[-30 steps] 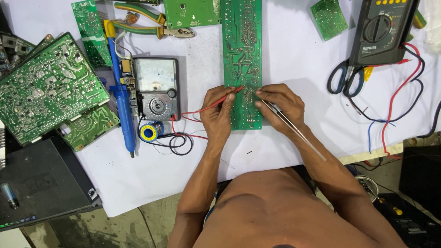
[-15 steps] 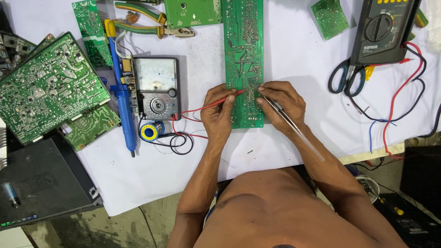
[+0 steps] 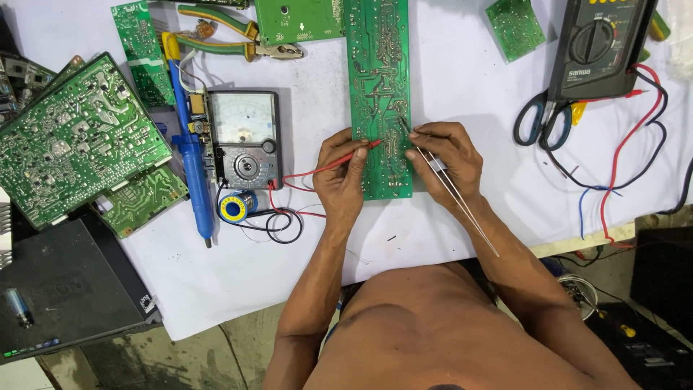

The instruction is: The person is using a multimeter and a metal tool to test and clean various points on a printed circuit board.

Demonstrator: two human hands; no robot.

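Right in front of your chest, on the white-covered counter (image 3: 433, 238), both your hands sit on the lower end of the long green circuit board (image 3: 378, 65). Your left hand (image 3: 341, 177) has its fingers pinched shut around a red test probe (image 3: 359, 152), tip pointing onto the board, red lead trailing off to the left. Your right hand (image 3: 449, 155) has its fingers closed tight on a thin silver tool (image 3: 462, 206), could be tweezers or a probe, hard to tell. Its front end touches the board just beside the red tip, and the long tail runs back over your wrist.

Left of your left hand there's the analog meter (image 3: 243, 137), with a small solder spool (image 3: 234, 209) just below it and a blue soldering tool (image 3: 189, 137) lying along its left side. Further left is a pile of green boards (image 3: 72, 137).

Farther out on the right, black-handled scissors (image 3: 543, 123) lie next to a dark digital multimeter (image 3: 599, 43) with red and black leads looping around. Along the far edge there's a pair of green-handled pliers (image 3: 231, 32).
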